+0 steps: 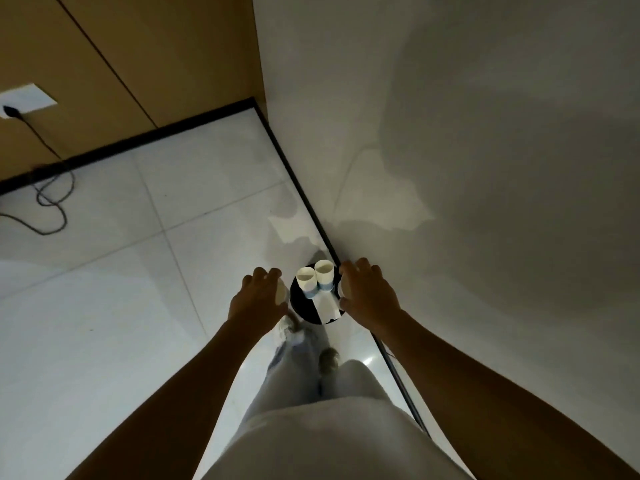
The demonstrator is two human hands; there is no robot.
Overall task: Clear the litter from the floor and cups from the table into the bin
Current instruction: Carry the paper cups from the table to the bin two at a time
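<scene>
Your left hand [258,299] curls its grip round a paper cup [281,293]; your right hand [369,294] holds another cup [341,288] at the bin's three o'clock. The black bin [300,306], hard against the wall, already holds two cups [316,278] and a paper scrap [327,306]. Let go too wide and either cup may clip the rim and roll across the floor [121,271].

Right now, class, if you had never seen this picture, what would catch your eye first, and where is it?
Two white cups stand upright side by side inside the black bin at centre, beside the wall. The left hand and right hand flank the bin, each gripping another cup. Far left, a black cable trails from a socket onto the pale floor tiles.
</scene>
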